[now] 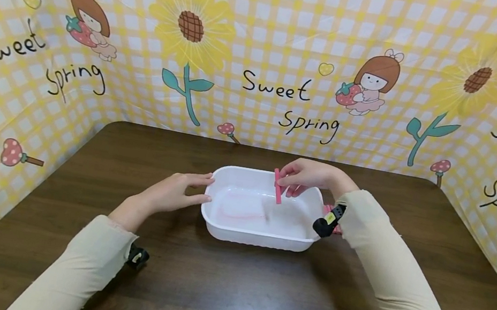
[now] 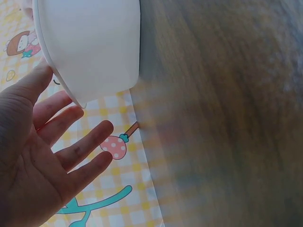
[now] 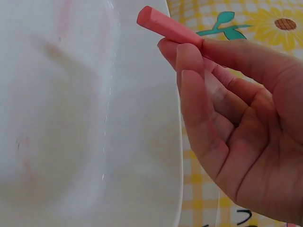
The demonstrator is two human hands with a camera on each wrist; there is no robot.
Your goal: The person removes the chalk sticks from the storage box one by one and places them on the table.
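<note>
A white plastic tub [image 1: 259, 239] stands on the table, with faint pink smears on its inside bottom. My right hand [image 1: 304, 177] is over the tub's far right part, pinching a slim pink stick [image 1: 277, 187] between thumb and fingertips. Close up in the right wrist view, the stick [image 3: 168, 26] is solid with a blunt end; whether it is chalk or clay I cannot tell. At the tub's left end my left hand [image 1: 169, 191] touches the rim with thumb and fingertips. The left wrist view shows that hand's [image 2: 52, 151] other fingers spread apart, holding nothing.
Partly hidden by the right wrist, a red-and-pink patterned item [image 1: 338, 229] lies beside the tub's right end. The dark wooden table [image 1: 207, 289] ends at a yellow checked cloth backdrop [image 1: 277, 35] behind and at both sides. Each wrist wears a black camera strap.
</note>
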